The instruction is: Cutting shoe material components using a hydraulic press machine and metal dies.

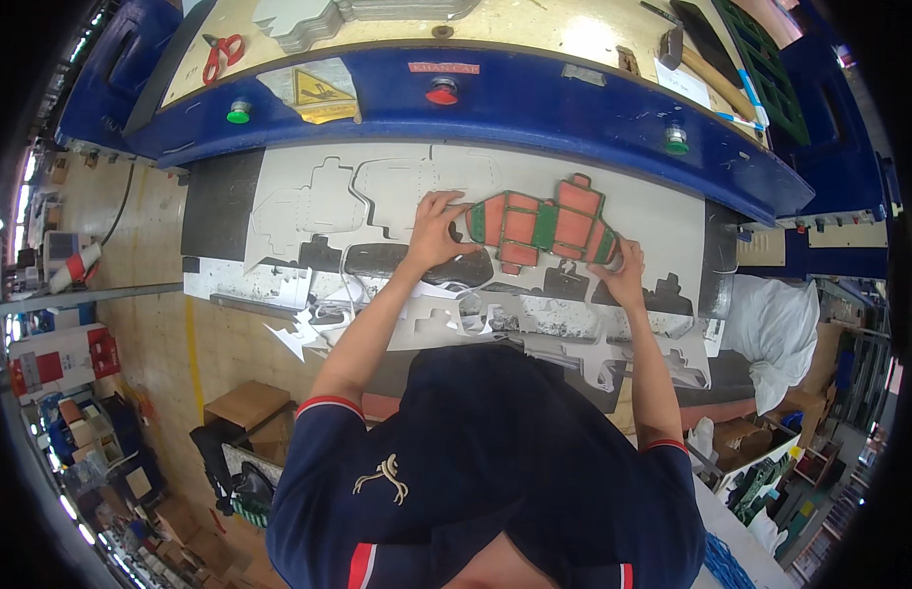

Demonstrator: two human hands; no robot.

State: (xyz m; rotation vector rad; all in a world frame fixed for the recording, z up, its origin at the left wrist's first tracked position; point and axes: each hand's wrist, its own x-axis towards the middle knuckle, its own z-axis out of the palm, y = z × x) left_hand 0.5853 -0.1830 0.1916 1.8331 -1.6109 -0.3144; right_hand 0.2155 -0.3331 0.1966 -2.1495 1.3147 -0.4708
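A cutting die (578, 228) with red and green pads inside thin dark edges lies on a pale grey card sheet (662, 221). My left hand (436, 234) grips its left end, thumb and fingers spread around the edge. At the lower right end, my right hand (625, 275) holds the die's other tip with bent fingers. Left of the die, cut outlines (313, 201) of the same kind of shape show in the sheet. Along the near side, openings in the card reveal a dark surface beneath.
A blue machine beam (524, 108) with a red button (442, 91) and two green buttons (238, 112) crosses beyond the sheet. Above it are red scissors (223, 57), stacked card pieces (309, 22) and a hammer (711, 74). Card scraps (299, 337) hang nearer; a white sack (775, 329) stands right.
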